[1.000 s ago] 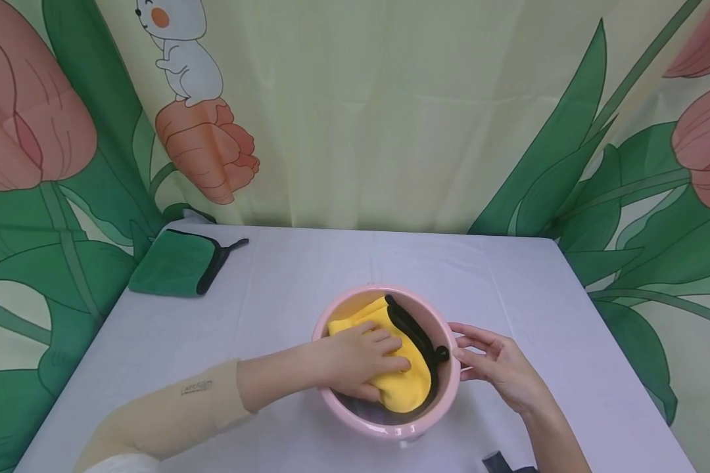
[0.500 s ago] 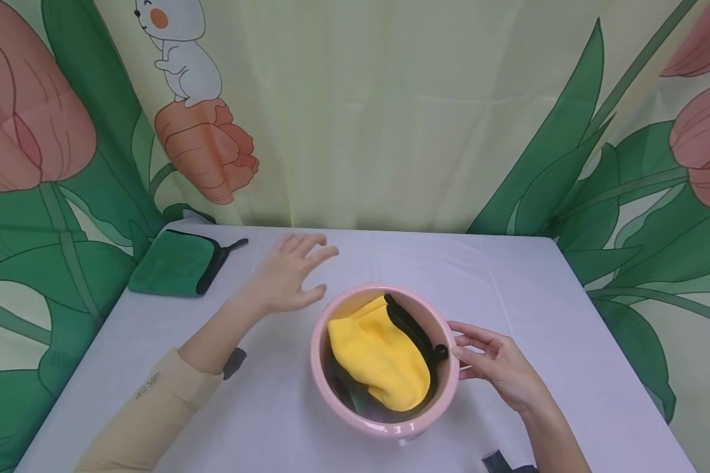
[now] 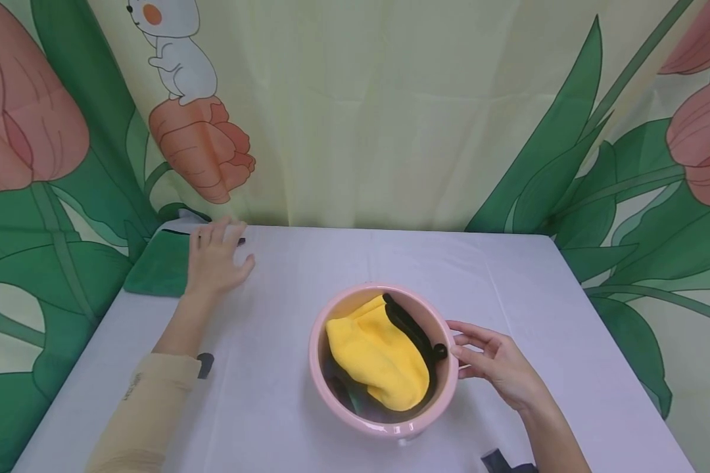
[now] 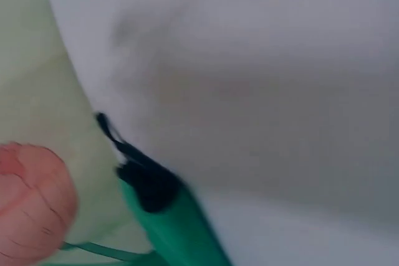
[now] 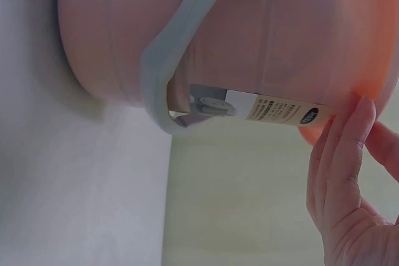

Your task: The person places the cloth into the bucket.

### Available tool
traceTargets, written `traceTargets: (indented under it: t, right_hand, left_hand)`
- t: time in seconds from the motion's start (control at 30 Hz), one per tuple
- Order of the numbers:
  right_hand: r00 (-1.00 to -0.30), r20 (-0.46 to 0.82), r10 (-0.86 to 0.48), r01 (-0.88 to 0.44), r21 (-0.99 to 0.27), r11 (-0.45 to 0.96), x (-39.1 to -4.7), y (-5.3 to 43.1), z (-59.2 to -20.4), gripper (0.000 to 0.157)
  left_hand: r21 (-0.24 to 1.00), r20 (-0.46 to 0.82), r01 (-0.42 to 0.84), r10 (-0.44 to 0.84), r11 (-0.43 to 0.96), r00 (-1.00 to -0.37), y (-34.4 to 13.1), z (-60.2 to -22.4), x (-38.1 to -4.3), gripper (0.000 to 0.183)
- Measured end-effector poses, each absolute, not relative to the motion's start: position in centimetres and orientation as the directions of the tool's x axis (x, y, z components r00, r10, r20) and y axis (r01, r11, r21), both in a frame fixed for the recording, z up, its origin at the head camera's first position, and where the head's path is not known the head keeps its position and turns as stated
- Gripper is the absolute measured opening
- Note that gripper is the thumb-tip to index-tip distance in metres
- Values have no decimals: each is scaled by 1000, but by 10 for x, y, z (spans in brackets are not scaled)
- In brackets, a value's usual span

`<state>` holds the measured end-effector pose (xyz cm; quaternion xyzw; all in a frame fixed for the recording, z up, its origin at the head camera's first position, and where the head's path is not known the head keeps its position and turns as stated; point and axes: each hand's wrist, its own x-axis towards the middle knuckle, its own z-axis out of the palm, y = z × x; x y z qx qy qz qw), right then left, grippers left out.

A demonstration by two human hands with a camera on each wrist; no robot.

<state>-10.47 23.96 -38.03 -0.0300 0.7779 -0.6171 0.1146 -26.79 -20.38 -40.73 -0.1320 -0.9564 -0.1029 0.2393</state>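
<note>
My left hand [image 3: 215,257] is over the right part of a folded green cloth [image 3: 161,261], fingers spread and thumb apart, hiding most of its dark edging. In the left wrist view the green cloth [image 4: 177,232] shows its dark edge and loop; the hand is out of that view. My right hand [image 3: 499,361] touches the right side of a pink bucket [image 3: 318,381] with nearly straight fingers. From the right wrist view, the fingertips rest on the bucket [image 5: 237,35] just below its rim. Inside lies a yellow cloth [image 3: 378,355] with black edging.
A light grey handle [image 5: 165,60] and a printed label [image 5: 280,109] are on the bucket's outside. Something dark green [image 3: 342,393] shows low inside the bucket. The white-covered table [image 3: 390,256] ends at a printed curtain [image 3: 355,131]. A dark strap [image 3: 497,461] is near my right wrist.
My left hand has lifted off the yellow cloth in the bucket and moved left and away from me to the green cloth. My right hand has stayed at the bucket's rim.
</note>
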Motion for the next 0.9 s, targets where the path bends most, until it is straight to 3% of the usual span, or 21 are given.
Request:
traceTargets:
  t: [0.17, 0.37, 0.7, 0.9]
  right_hand:
    - [-971, -133, -198, 86, -970, 229, -105, 240, -381, 47]
    - [-971, -129, -203, 83, -971, 224, -105, 241, -382, 47]
    - [-971, -121, -208, 75, -973, 216, -105, 239, -381, 47]
    - [-971, -117, -207, 72, -974, 213, -105, 240, -382, 47]
  left_hand:
    - [190, 560, 164, 31, 968, -828, -237, -427, -273, 53]
    - [243, 411, -6, -109, 970, -905, -268, -441, -269, 58]
    - [236, 166, -50, -91, 971, -982, -298, -461, -265, 68]
    - [251, 29, -68, -78, 966, -997, -304, -470, -261, 73]
